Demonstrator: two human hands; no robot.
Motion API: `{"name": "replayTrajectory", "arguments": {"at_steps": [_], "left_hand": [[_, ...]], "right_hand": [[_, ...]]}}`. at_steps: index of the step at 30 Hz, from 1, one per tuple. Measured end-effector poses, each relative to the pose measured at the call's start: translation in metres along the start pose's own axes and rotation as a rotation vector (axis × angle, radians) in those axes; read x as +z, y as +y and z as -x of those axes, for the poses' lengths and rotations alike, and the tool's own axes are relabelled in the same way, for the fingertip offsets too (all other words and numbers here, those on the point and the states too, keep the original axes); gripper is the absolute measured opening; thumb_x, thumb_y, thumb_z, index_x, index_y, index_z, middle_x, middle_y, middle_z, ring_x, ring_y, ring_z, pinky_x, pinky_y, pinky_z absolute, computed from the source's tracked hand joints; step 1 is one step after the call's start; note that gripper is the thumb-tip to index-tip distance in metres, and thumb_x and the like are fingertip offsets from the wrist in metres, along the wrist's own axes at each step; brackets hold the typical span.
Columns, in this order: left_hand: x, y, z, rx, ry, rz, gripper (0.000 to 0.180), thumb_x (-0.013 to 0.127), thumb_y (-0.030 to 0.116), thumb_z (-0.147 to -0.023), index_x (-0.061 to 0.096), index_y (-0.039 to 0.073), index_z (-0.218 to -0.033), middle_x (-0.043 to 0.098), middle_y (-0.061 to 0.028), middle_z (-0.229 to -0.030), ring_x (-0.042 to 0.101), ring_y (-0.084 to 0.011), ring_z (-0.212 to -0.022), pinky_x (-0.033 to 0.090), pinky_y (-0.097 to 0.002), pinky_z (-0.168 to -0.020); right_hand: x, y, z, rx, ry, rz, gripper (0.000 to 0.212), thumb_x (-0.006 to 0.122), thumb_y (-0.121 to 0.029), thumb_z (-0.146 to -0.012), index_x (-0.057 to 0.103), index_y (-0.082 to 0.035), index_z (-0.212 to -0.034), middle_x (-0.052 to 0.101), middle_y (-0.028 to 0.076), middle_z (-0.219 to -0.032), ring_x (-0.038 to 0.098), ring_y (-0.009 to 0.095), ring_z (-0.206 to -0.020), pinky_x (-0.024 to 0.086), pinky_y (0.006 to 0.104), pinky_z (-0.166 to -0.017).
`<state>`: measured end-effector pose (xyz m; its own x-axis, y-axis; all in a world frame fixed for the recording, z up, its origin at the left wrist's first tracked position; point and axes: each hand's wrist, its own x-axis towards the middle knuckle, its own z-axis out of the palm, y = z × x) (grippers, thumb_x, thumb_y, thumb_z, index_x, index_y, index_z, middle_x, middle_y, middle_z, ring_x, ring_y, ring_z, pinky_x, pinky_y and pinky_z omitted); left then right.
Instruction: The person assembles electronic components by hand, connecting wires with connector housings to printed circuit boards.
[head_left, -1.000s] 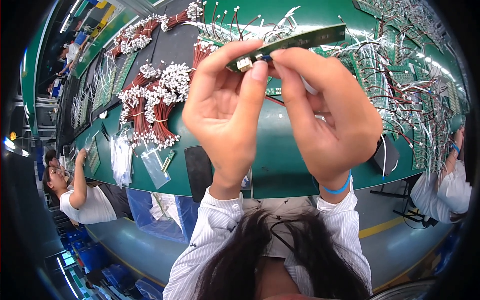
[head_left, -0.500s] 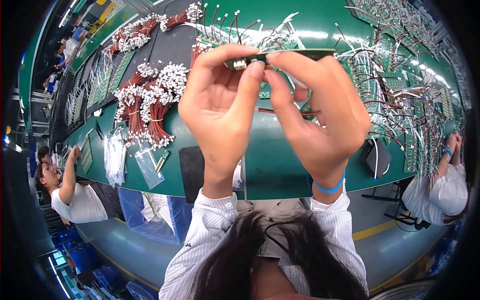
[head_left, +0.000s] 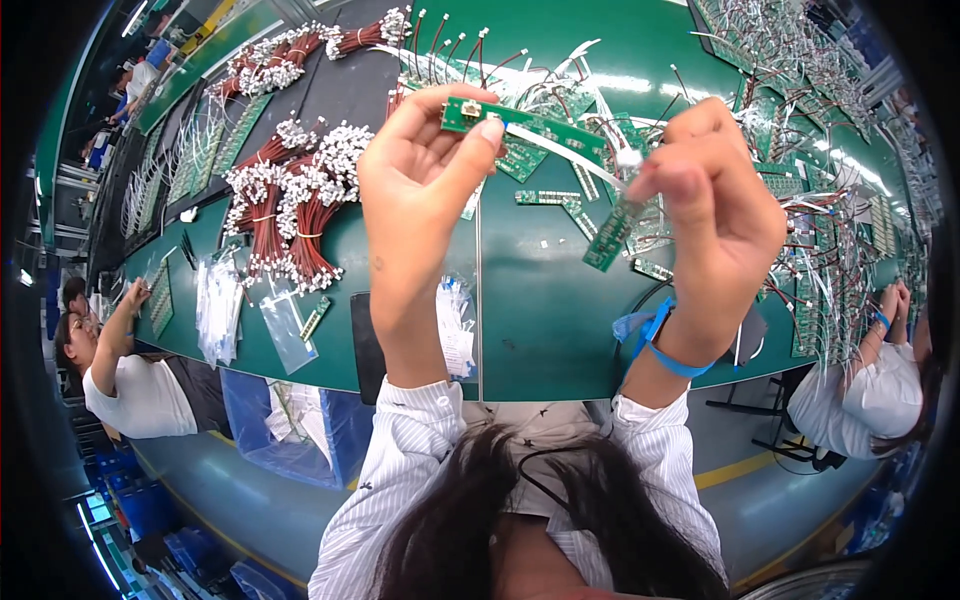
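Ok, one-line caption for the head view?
Left hand holds a narrow green circuit board; right hand pinches a white connector above a green workbench.

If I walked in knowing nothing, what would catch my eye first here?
Two raised hands in the middle: the left hand pinches a narrow green circuit board, and the right hand holds a white wire running from it. Behind them stretches a green workbench, with bundles of red wires with white plugs to the left and many small boards and wires to the right.
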<state>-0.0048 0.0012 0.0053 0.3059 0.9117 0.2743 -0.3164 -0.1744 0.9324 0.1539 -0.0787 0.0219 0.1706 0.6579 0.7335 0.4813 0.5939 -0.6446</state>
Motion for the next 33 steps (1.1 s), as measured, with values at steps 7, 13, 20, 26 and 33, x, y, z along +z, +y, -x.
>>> {"name": "replayTrajectory", "arguments": {"at_steps": [7,13,20,26,33], "left_hand": [[0.004,-0.004,-0.002,0.070,0.033,0.104,0.018,0.060,0.001,-0.081,0.058,-0.006,-0.098,0.062,-0.0070,-0.087,0.057,-0.0089,-0.077,0.046,-0.0211,-0.069],[0.013,-0.006,0.001,0.133,0.055,0.001,0.017,0.060,0.001,-0.082,0.059,-0.007,-0.097,0.063,-0.0092,-0.088,0.060,-0.0121,-0.080,0.048,-0.0235,-0.072],[0.020,-0.006,0.009,0.287,0.139,-0.276,0.016,0.063,0.000,-0.079,0.061,-0.005,-0.094,0.065,-0.0079,-0.083,0.061,-0.0100,-0.073,0.048,-0.0216,-0.066],[0.019,-0.012,0.008,0.487,0.178,-0.492,0.020,0.065,-0.001,-0.073,0.063,-0.002,-0.093,0.062,-0.0071,-0.074,0.058,-0.0108,-0.062,0.045,-0.0234,-0.056],[0.016,-0.007,0.007,0.590,0.176,-0.743,0.024,0.065,-0.002,-0.069,0.064,0.001,-0.093,0.058,-0.0076,-0.071,0.055,-0.0160,-0.057,0.043,-0.0273,-0.052]], "right_hand": [[0.007,-0.005,0.000,0.283,0.138,-0.150,0.007,0.061,-0.004,-0.082,0.062,0.002,-0.080,0.058,0.000,-0.067,0.042,0.001,-0.055,0.029,0.0158,-0.047],[0.032,0.004,0.005,0.213,0.095,-0.029,0.003,0.061,-0.004,-0.080,0.061,-0.001,-0.081,0.054,0.000,-0.055,0.045,0.002,-0.046,0.032,0.0177,-0.041],[0.043,0.002,0.007,0.258,0.019,-0.005,0.005,0.057,0.001,-0.084,0.060,0.004,-0.086,0.055,-0.002,-0.068,0.043,-0.001,-0.057,0.033,0.0138,-0.047],[0.048,0.013,0.007,0.160,0.148,0.099,0.005,0.064,-0.005,-0.076,0.059,-0.004,-0.079,0.048,0.003,-0.047,0.044,0.010,-0.038,0.032,0.0252,-0.037],[0.042,0.019,0.003,-0.234,0.139,0.537,0.013,0.067,-0.005,-0.068,0.060,-0.006,-0.079,0.054,0.003,-0.058,0.051,0.017,-0.048,0.038,0.0295,-0.042]]}}
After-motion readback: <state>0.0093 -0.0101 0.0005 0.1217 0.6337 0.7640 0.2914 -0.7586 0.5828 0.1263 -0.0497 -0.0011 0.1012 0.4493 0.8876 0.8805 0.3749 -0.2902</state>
